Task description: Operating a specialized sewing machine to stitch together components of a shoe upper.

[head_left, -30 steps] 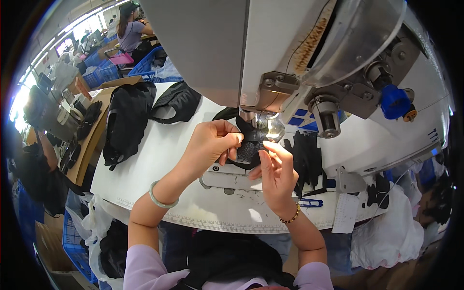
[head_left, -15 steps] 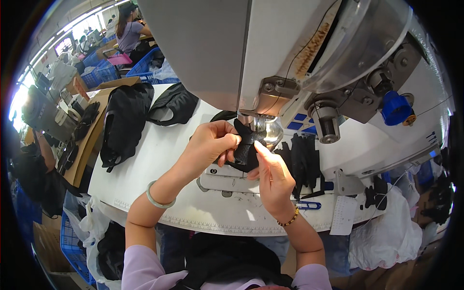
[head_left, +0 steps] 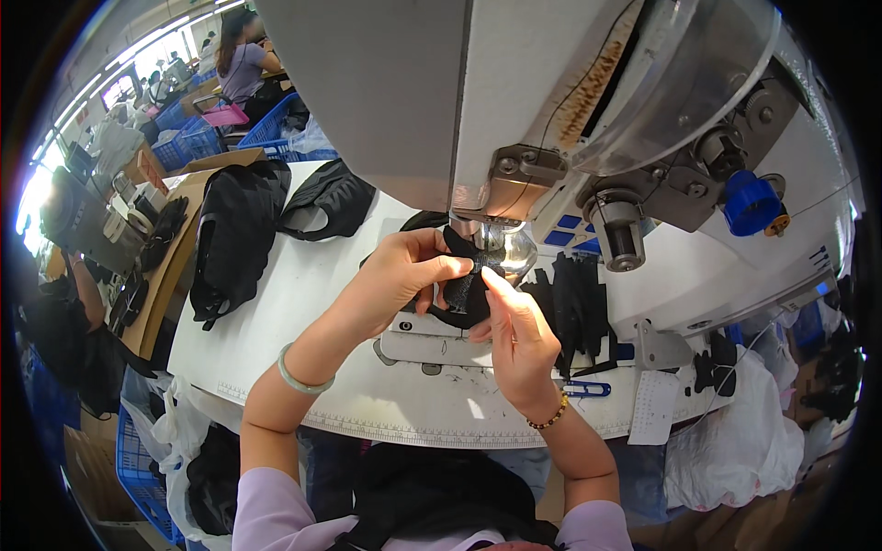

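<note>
A big grey-white sewing machine [head_left: 386,101] is looming above and beyond your fingers [head_left: 450,267], and the white bench [head_left: 266,312] is spreading out beneath them. Black fabric pieces [head_left: 237,239] are lying well to their left, and dark strips [head_left: 579,298] just to their right. Your left hand [head_left: 390,280] is pinching, thumb and index finger closed on the small black cloth [head_left: 469,301]. Your right hand [head_left: 525,354] is touching its right side with slightly curled fingers; I cannot tell whether they are gripping. The cloth is sitting between both sets of fingertips, below the machine's head. You seem to be lining it up for stitching; the next move probably calls for keeping it flat, fingertips clear of the needle.
</note>
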A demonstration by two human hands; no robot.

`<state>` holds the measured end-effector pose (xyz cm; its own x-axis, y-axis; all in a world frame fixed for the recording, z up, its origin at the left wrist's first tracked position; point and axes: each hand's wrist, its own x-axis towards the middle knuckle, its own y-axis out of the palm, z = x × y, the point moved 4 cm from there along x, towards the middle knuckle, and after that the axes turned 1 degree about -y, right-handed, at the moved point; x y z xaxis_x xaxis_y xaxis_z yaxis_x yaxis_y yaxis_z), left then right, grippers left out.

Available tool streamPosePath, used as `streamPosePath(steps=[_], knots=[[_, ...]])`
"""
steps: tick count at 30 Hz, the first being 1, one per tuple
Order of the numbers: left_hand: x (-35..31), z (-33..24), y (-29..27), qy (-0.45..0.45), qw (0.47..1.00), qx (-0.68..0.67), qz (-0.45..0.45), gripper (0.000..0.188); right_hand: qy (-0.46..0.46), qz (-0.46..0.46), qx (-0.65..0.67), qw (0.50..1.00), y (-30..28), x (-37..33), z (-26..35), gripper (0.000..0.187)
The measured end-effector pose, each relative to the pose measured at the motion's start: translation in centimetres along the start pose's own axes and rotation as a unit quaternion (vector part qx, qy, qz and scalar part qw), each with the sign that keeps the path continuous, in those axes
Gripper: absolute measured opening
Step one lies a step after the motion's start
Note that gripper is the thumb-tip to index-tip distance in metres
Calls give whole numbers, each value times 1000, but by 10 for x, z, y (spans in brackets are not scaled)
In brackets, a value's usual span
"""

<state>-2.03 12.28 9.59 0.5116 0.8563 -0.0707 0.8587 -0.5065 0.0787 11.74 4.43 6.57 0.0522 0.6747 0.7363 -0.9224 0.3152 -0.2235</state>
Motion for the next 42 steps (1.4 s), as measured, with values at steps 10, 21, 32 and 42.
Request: streamPosePath(steps=[10,21,32,42], knots=[[3,-2,1,29,999,7,-29,9,-2,20,-26,999,-1,6,6,28],[9,-8,2,19,999,-22,-37,14,46,25,-24,998,-1,13,12,34],[10,-2,5,39,996,-60,-56,7,152,-22,103,983,-4,6,-5,25],[15,0,2,30,993,-101,-50,16,256,-37,231,938,-4,7,-7,22]])
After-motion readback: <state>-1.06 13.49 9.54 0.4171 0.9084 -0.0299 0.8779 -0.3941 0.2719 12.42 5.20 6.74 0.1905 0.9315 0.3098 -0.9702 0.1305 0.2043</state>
